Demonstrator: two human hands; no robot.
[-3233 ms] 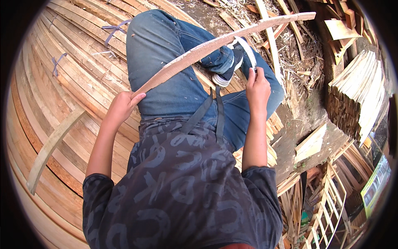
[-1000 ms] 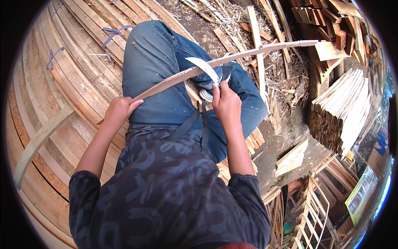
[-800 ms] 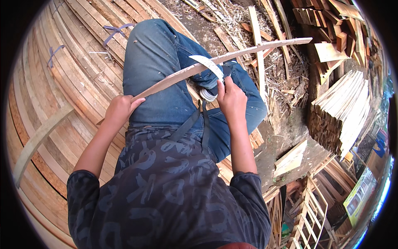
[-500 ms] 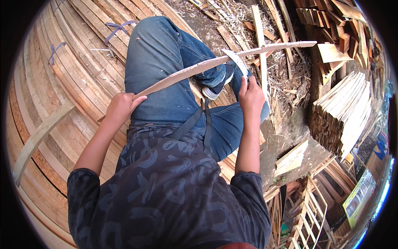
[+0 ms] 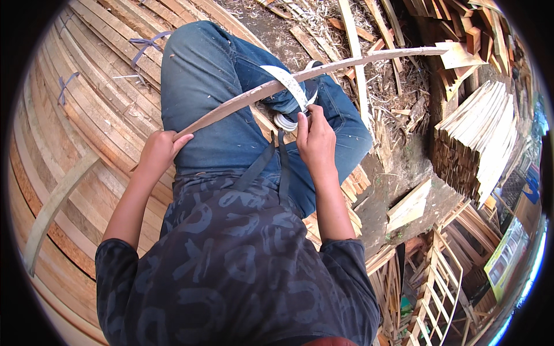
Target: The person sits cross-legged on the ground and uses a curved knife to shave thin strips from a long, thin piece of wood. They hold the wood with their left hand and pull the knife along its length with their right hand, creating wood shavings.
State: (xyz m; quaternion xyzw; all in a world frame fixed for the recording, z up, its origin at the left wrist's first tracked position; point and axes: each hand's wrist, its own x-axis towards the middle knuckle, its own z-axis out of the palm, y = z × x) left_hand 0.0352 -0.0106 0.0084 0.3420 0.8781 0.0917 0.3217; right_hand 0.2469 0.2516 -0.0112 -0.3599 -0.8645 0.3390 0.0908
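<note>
A long wooden strip (image 5: 231,104) slants across my lap from the left hip up to the far right. Its near end is in my left hand (image 5: 158,151), the fingers closed round it and the thumb along the top. My right hand (image 5: 317,138) is closed on a knife (image 5: 293,86) with a pale, broad, curved blade. The blade crosses the strip over the gap between my knees and appears to touch it. The knife's handle is mostly hidden in my fist.
Long boards (image 5: 86,132) lie side by side at the left, some tied with purple strips (image 5: 147,46). Shavings and offcuts (image 5: 404,121) litter the ground at the right. A stack of thin slats (image 5: 476,144) stands beyond, with a wooden lattice (image 5: 435,294) lower right.
My right hand has drawn the knife leftward and toward me along the strip. The left hand keeps its grip on the near end, shifting only slightly with the view.
</note>
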